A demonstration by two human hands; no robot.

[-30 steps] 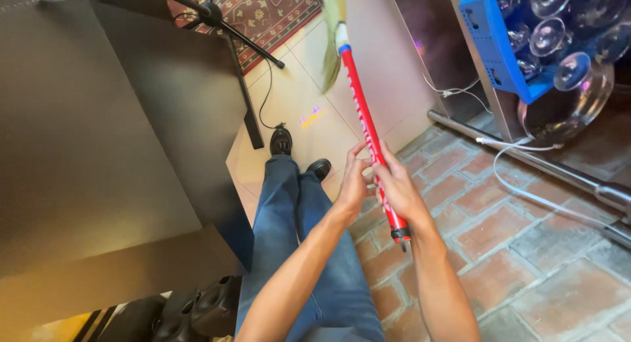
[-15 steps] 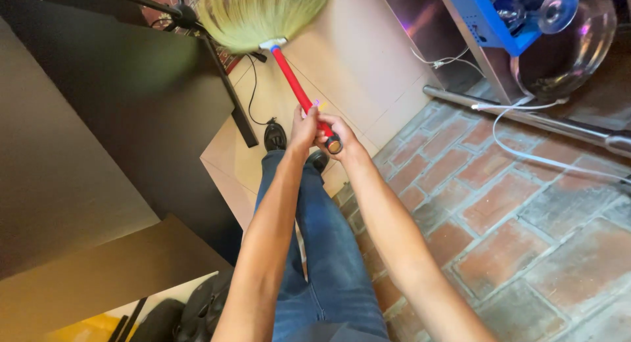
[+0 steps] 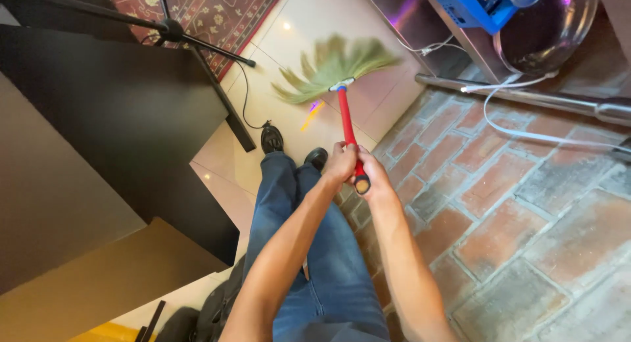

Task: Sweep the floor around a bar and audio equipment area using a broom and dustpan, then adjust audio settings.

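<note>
Both hands close around the near end of a red broom handle (image 3: pixel 347 128): the left hand (image 3: pixel 340 163) wraps it from the left and the right hand (image 3: pixel 372 176) clasps it from the right, just above the handle's butt cap, over the person's blue jeans (image 3: pixel 309 250) and black shoes (image 3: pixel 272 139). From that grip the handle runs forward and away to the green-yellow bristle head (image 3: pixel 335 66), which fans out over the pale tile floor (image 3: pixel 289 112) beside the red brick paving (image 3: pixel 499 210). Farther off stand a black tripod stand (image 3: pixel 197 52), a patterned rug (image 3: pixel 197 13), a white cable (image 3: pixel 519 128) and a blue box (image 3: pixel 473 6).
</note>
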